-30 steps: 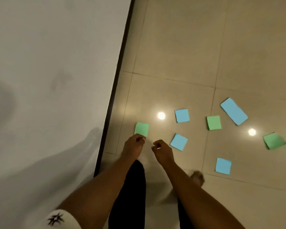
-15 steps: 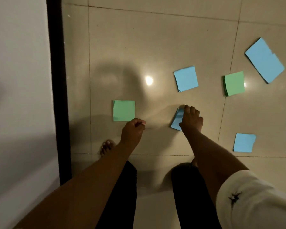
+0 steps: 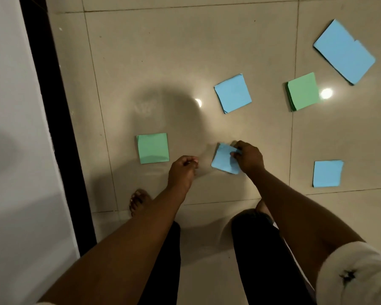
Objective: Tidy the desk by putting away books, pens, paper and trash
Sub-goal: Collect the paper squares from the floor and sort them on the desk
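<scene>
Fingers (image 3: pixel 240 147) of right hand (image 3: pixel 250 159) pinch blue note (image 3: pixel 223 161), tilted diamond-wise

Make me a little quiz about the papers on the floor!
1. True or false: the right hand pinches a green paper.
2. The big blue sheet lies: A: far right. B: far left. C: in the left hand.
3. Fill in: the square just left of the left hand is coloured ___.
Key: 1 false, it pinches a blue paper; 2 A; 3 green.
</scene>
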The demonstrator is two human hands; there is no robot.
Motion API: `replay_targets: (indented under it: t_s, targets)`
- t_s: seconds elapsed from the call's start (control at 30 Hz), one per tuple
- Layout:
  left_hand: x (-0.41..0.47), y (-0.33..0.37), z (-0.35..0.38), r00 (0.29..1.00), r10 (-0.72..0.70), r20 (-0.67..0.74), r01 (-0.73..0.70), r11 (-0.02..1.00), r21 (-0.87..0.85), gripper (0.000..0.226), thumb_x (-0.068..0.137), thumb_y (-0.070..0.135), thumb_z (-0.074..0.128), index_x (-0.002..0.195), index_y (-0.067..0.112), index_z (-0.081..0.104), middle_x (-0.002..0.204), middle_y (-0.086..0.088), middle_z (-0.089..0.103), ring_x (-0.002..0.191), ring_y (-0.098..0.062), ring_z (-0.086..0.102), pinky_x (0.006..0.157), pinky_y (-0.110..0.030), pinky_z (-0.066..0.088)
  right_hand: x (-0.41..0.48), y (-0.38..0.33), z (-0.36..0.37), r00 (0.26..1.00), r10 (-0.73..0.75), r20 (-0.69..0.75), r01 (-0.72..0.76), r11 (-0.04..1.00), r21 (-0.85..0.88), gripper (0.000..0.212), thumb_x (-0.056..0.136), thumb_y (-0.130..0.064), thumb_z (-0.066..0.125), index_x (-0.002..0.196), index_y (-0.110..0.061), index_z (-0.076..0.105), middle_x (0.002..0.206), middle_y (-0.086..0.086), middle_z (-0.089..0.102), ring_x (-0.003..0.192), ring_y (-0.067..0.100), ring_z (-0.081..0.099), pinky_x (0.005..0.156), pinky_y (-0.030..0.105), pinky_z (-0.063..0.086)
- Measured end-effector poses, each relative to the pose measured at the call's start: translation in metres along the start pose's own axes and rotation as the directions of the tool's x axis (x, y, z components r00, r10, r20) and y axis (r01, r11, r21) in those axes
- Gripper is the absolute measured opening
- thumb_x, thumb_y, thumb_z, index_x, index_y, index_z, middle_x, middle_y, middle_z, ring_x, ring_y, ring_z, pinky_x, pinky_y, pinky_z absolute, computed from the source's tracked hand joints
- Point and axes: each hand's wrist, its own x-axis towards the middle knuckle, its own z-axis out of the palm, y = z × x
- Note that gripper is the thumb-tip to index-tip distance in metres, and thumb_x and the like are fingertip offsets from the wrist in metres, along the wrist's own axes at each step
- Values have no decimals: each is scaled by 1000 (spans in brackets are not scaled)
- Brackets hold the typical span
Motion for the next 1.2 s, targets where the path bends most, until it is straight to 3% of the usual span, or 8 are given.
replay_targets:
  t_s: [0.17,0.23,0.3,0.47,0.6,0.73,0.97,1.2]
  targets:
    - [-38,6,-5,996,-49,-70,33,977,-211,11,89,17,60,100,20,62,94,2,62,81,-11,57,65,-26,44,-54,-27,-24,993,79,93,-118,818,562,4,89,-15,60,90,-15,63,88,3,63,83,20,57,73,34,44]
    - [-50,8,-7,993,-103,-59,82,954,-289,35,88,24,64,121,20,55,112,1,60,99,-13,59,75,-29,46,-77,-37,-34,977,104,185,-207,666,716,6,89,-11,60,86,-16,63,86,6,66,81,21,61,74,36,51]
    - [-61,11,-9,990,-140,-2,129,914,-385,47,87,27,66,131,19,50,122,-4,60,110,-20,59,83,-34,50,-96,-49,-44,961,78,267,-262,577,773,5,89,-9,59,91,-11,63,88,8,67,80,20,63,73,34,52]
    - [-77,9,-25,996,-80,-24,57,861,-506,25,89,5,58,114,3,59,106,-16,65,87,-27,63,78,-41,53,-122,-77,-47,943,17,333,-283,566,774,7,89,-11,60,96,-11,64,86,3,68,82,19,63,70,28,51]
    - [-68,-11,-57,976,-140,-169,31,850,-525,21,88,1,59,109,1,60,99,-14,66,82,-28,62,77,-42,51,-112,-101,-23,970,0,245,-155,774,613,12,90,-24,61,97,-17,67,91,-4,64,91,17,59,76,28,45]
    - [-47,-35,-104,921,-187,-341,-61,796,-602,13,88,0,59,98,8,61,100,-14,64,77,-22,61,66,-33,52,-67,-140,18,970,-200,140,171,966,195,30,89,-26,60,117,-15,60,117,4,58,110,22,55,88,30,43]
    - [3,-71,-177,923,-161,-350,-76,814,-575,25,91,5,56,115,10,57,97,-5,63,84,-20,62,67,-33,52,-3,-212,93,899,-415,141,431,780,-454,59,85,-21,64,136,-13,36,137,9,38,121,28,41,87,38,41]
    - [16,-89,-177,920,-193,-342,-41,819,-573,25,92,9,56,117,11,57,103,-8,65,90,-23,63,69,-34,52,0,-201,113,942,-336,-10,274,786,-555,65,76,-29,73,127,-13,36,118,10,48,103,28,50,83,38,37]
